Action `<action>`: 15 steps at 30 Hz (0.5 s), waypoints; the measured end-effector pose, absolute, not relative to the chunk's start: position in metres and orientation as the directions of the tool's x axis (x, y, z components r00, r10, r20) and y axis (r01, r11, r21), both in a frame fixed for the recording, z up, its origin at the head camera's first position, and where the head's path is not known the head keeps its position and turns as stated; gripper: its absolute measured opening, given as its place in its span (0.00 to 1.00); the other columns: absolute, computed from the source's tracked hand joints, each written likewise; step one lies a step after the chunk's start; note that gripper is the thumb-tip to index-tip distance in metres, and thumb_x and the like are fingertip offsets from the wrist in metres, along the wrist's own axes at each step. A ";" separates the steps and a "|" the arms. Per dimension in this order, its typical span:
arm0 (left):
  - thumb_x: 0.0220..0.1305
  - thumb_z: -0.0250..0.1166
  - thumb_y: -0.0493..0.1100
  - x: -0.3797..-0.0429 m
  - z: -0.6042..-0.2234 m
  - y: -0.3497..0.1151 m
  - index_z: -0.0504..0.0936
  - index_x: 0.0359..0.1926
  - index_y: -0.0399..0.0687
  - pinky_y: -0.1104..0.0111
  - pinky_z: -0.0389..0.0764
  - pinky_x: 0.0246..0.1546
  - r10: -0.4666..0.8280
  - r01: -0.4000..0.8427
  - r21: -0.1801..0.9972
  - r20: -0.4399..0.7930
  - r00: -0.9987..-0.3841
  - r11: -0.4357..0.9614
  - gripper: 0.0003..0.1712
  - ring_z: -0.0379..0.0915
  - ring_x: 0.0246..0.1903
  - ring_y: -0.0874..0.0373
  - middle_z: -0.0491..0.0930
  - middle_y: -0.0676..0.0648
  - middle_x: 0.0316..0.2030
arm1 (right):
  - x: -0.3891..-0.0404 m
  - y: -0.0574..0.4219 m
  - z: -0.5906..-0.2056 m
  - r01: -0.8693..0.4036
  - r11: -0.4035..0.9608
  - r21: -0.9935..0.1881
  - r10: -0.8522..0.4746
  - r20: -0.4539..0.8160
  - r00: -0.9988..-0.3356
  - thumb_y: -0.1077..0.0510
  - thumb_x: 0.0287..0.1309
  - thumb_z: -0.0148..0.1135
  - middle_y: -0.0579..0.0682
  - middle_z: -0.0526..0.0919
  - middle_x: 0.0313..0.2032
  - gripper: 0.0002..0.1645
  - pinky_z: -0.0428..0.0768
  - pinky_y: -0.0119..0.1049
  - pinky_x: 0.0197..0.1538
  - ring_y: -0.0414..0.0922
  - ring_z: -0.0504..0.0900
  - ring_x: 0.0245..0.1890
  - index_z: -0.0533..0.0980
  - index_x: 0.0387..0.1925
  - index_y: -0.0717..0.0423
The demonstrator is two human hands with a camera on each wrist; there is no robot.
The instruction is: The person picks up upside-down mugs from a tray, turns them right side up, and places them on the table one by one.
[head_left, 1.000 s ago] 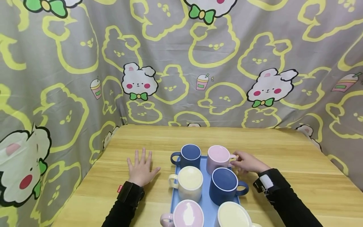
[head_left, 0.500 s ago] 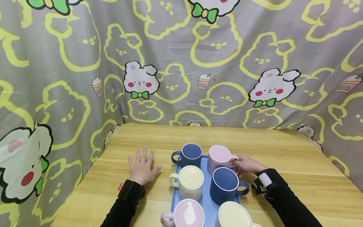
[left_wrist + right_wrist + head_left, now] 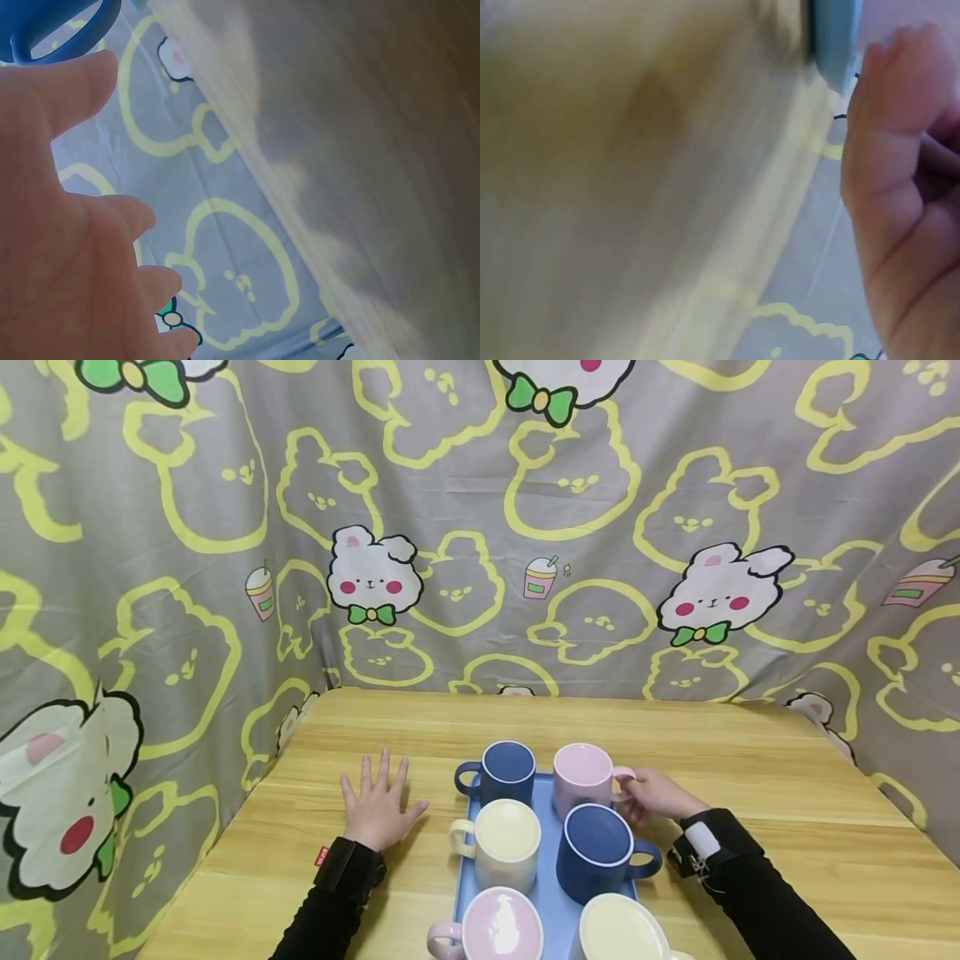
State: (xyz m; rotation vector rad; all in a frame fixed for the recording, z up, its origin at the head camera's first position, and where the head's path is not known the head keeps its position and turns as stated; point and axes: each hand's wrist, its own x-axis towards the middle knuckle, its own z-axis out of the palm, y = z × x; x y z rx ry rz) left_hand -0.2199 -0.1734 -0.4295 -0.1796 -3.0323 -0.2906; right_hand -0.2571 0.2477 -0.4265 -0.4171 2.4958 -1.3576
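Observation:
At the far right of the light blue tray (image 3: 549, 860) stands a pink mug (image 3: 581, 792). My right hand (image 3: 658, 795) pinches its handle with thumb and fingers. In the right wrist view, the curled fingers (image 3: 911, 97) are beside the tray's edge (image 3: 835, 41) and a blurred strip of pink mug. My left hand (image 3: 375, 810) rests palm down on the table left of the tray, fingers spread and holding nothing. A dark blue mug (image 3: 507, 772) is nearest to it at the far left of the tray; its handle (image 3: 79, 41) shows in the left wrist view.
Also on the tray are a cream mug (image 3: 507, 852), a second dark blue mug (image 3: 592, 860), a second pink mug (image 3: 501, 935) and a second cream mug (image 3: 619, 935), with handles pointing outward. The wooden table (image 3: 420, 718) ends at a patterned grey curtain (image 3: 457, 468).
The right hand's fingers have closed in on the pink mug's handle and now grip it. The mugs and the left hand stay where they were; the head view has shifted slightly.

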 end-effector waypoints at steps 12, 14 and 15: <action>0.67 0.56 0.64 -0.223 -0.434 -0.175 0.55 0.74 0.44 0.33 0.32 0.63 0.106 0.125 0.197 0.103 -0.989 0.973 0.45 0.30 0.71 0.32 0.43 0.34 0.74 | -0.256 0.249 -0.385 -0.161 0.682 -0.713 -0.262 -0.033 -0.964 0.60 0.74 0.40 0.47 0.71 0.15 0.22 0.74 0.35 0.18 0.42 0.71 0.15 0.73 0.27 0.67; 0.67 0.56 0.63 -0.223 -0.433 -0.175 0.56 0.74 0.43 0.33 0.32 0.63 0.110 0.131 0.201 0.112 -0.988 0.971 0.45 0.31 0.71 0.32 0.43 0.34 0.74 | -0.254 0.246 -0.371 -0.184 0.701 -0.689 -0.251 0.004 -0.968 0.59 0.74 0.42 0.47 0.70 0.14 0.21 0.73 0.35 0.17 0.42 0.70 0.14 0.74 0.27 0.65; 0.67 0.56 0.63 -0.223 -0.433 -0.175 0.56 0.74 0.43 0.33 0.32 0.63 0.112 0.133 0.203 0.115 -0.987 0.970 0.45 0.31 0.71 0.32 0.44 0.34 0.74 | -0.254 0.245 -0.363 -0.201 0.716 -0.669 -0.248 0.026 -0.969 0.59 0.74 0.42 0.47 0.70 0.14 0.21 0.72 0.35 0.17 0.42 0.69 0.14 0.74 0.26 0.63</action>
